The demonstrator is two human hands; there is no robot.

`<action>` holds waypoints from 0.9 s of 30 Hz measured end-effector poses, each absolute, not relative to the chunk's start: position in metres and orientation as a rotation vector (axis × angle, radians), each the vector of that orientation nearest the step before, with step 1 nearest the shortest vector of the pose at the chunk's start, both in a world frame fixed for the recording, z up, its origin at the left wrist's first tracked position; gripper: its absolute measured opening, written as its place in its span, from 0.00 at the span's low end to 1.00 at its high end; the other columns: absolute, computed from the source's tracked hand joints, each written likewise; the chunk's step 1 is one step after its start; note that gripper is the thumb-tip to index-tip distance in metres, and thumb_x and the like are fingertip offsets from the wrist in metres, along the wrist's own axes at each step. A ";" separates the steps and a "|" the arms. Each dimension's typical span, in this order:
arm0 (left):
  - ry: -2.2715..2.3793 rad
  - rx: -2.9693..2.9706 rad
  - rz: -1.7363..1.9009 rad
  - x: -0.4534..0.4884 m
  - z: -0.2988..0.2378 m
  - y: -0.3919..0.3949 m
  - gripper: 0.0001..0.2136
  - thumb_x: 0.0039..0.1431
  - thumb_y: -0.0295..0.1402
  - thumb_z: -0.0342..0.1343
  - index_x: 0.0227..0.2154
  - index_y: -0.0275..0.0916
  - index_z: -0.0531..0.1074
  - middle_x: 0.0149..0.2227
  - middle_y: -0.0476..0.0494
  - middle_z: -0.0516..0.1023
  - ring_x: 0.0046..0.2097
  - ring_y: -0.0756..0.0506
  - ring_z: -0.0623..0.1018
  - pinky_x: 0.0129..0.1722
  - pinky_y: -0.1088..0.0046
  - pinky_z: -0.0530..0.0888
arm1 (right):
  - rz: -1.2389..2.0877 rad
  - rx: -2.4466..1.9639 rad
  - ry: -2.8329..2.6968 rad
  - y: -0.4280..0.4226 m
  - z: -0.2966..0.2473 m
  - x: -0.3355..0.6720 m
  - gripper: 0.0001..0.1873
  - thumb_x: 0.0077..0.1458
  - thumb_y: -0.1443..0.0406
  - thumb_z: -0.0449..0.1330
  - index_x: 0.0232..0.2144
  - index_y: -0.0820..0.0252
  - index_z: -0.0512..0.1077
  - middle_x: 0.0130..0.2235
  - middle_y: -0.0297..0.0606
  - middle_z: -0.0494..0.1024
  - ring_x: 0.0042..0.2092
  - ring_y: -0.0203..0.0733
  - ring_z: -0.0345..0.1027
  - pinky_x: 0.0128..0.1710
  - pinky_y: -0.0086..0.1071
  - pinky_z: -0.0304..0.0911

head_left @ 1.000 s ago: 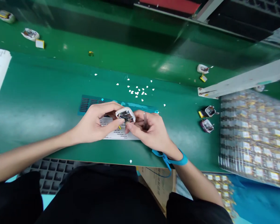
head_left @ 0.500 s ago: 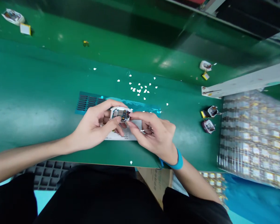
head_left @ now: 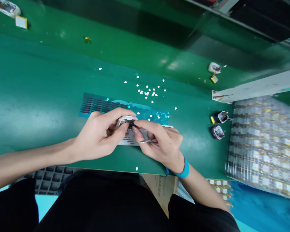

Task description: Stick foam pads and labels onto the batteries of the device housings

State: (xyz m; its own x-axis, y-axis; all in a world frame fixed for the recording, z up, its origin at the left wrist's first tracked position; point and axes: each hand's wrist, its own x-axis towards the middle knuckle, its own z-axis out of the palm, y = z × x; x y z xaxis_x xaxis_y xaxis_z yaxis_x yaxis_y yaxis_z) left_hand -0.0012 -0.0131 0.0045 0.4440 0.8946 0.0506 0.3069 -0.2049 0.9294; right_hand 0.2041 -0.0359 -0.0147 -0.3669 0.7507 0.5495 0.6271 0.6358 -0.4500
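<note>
White open casing (head_left: 128, 118) exposes dark electronics (head_left: 130, 123) inside.

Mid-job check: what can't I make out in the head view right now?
Head view:
White casing: much of its inside, hidden by the left hand and right hand.
Metal object: one end, hidden by the right hand's fingers.
Printed sheet: lettering too small to read; part behind the hands.
Tray stack: contents blurred; far side cut off by the right edge.

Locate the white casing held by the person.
In the head view, the white casing is near the centre, between left hand and right hand, over the printed sheet.
</note>
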 end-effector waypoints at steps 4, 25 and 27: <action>1.090 1.806 0.807 0.000 -0.002 -0.017 0.11 0.65 0.31 0.54 0.47 0.45 0.77 0.20 0.56 0.73 0.17 0.50 0.69 0.19 0.70 0.64 | 0.269 -1.081 -2.187 -0.036 -0.015 0.205 0.08 0.66 0.70 0.61 0.47 0.57 0.72 0.38 0.32 0.86 0.31 0.33 0.79 0.30 0.26 0.72; 0.952 1.524 0.693 0.002 0.001 -0.008 0.04 0.63 0.35 0.58 0.38 0.46 0.76 0.24 0.54 0.78 0.17 0.51 0.71 0.15 0.73 0.64 | 0.101 -1.081 -2.110 -0.030 -0.020 0.212 0.12 0.66 0.74 0.61 0.49 0.56 0.74 0.37 0.33 0.85 0.33 0.33 0.78 0.26 0.27 0.67; 0.956 1.541 0.698 0.001 0.001 -0.008 0.03 0.63 0.34 0.58 0.38 0.45 0.76 0.24 0.54 0.78 0.18 0.51 0.72 0.15 0.74 0.63 | -0.011 -1.083 -2.167 -0.031 -0.021 0.213 0.16 0.65 0.76 0.59 0.52 0.56 0.74 0.37 0.33 0.85 0.32 0.34 0.78 0.26 0.28 0.67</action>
State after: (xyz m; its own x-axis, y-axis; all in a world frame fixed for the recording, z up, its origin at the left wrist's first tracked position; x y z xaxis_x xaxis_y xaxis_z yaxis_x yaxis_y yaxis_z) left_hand 0.0012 -0.0080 0.0014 0.4940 0.8667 -0.0696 0.1978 -0.0340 0.9797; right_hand 0.2133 -0.0311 -0.0213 -0.4020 0.6976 0.5931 0.7035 0.6499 -0.2875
